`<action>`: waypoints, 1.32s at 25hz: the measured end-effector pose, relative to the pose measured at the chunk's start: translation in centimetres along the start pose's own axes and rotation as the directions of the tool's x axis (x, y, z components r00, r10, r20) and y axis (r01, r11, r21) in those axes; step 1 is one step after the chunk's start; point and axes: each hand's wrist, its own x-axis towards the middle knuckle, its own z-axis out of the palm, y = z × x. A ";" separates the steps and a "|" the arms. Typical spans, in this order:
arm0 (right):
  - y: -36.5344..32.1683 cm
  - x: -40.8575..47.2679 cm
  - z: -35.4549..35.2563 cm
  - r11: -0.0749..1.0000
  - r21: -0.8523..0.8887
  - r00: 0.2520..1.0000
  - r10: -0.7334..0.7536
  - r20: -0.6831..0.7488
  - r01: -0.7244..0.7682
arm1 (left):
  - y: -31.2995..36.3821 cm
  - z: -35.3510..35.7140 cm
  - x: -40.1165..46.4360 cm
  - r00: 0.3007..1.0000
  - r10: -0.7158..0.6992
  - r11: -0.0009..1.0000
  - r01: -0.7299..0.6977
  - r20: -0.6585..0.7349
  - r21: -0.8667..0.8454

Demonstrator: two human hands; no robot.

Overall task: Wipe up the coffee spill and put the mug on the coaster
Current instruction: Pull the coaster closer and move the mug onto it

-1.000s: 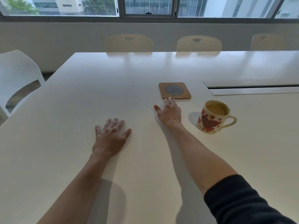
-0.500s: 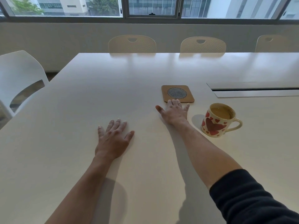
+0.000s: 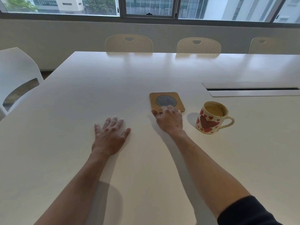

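1. Now the right hand (image 3: 169,119) reaches further forward than half a second ago: its fingertips (image 3: 167,108) lie over the near edge of the coaster (image 3: 166,101), where earlier they stopped just short of it on the table (image 3: 81,98). Whether the fingers press on the coaster or hover over it cannot be told.
2. Left hand (image 3: 110,135), mug (image 3: 212,118) and coaster lie as they did in the earlier frames; apparent shifts match the head camera's own movement.
3. Coaster: brown square with a round mesh centre, flat on the table, directly ahead of the right hand.
4. Mug: cream with red hearts, upright on the table, just right of the right hand and apart from it, near the coaster's right near corner but not on it. Handle points right. Brown liquid fills it almost to the rim.
5. Right hand: fingers loosely bent and close together, thumb out to the left on the table; nothing is gripped.
6. Left hand: flat, palm down on the table, fingers spread, thumb out to the right, well apart from mug and coaster; it holds nothing.
7. Spill: none can be made out on the table surface.
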 end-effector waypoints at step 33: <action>0.2 -1.5 -3.7 0.217 0.850 0.806 0.491 0.331 -0.480 | -0.2 0.4 0.1 0.999 0.017 0.999 -0.019 -0.043 -0.045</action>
